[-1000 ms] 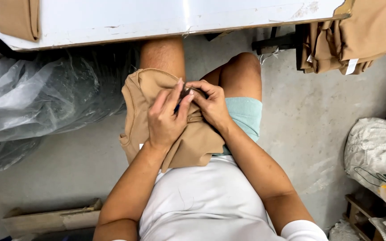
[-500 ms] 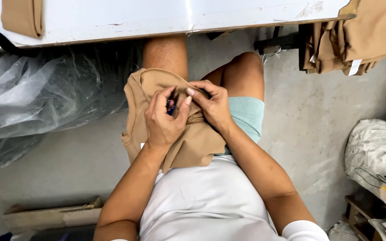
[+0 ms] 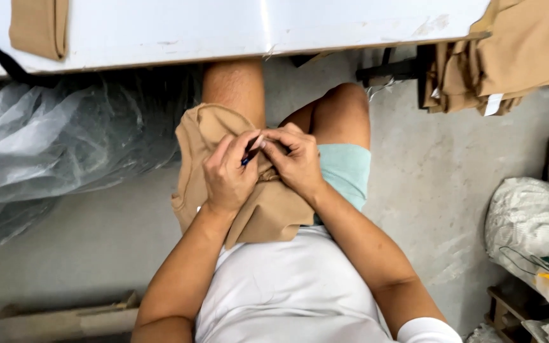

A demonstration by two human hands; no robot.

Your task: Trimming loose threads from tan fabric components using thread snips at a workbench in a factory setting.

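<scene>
**Head view: two hands work a small tool into tan cloth on the lap**

Head camera looks straight down on a seated person whose left hand (image 3: 227, 181) and right hand (image 3: 297, 162) meet over a tan garment (image 3: 268, 213) spread across the thighs, below the edge of a white table (image 3: 255, 28). The left fingers (image 3: 239, 143) are curled nearly closed around a small dark tool (image 3: 247, 155) with a blue tip, of which only a short length shows; what kind of tool it is cannot be told. The right fingers (image 3: 274, 138) are pinched tight on a fold of the cloth just beside the tool's tip, the two thumbs almost touching. The step in hand appears to be close work on one spot of the garment, perhaps picking or trimming at a seam, with the fold held taut. The next move seems to call for a steady pinch from the right hand and a small, careful stroke of the tool, clear of the fingertips. A clear plastic sheet (image 3: 65, 146) lies bunched on the floor to the left, more tan cloth (image 3: 516, 54) hangs over the table's right end, and a white sack (image 3: 528, 222) sits at the right.
</scene>
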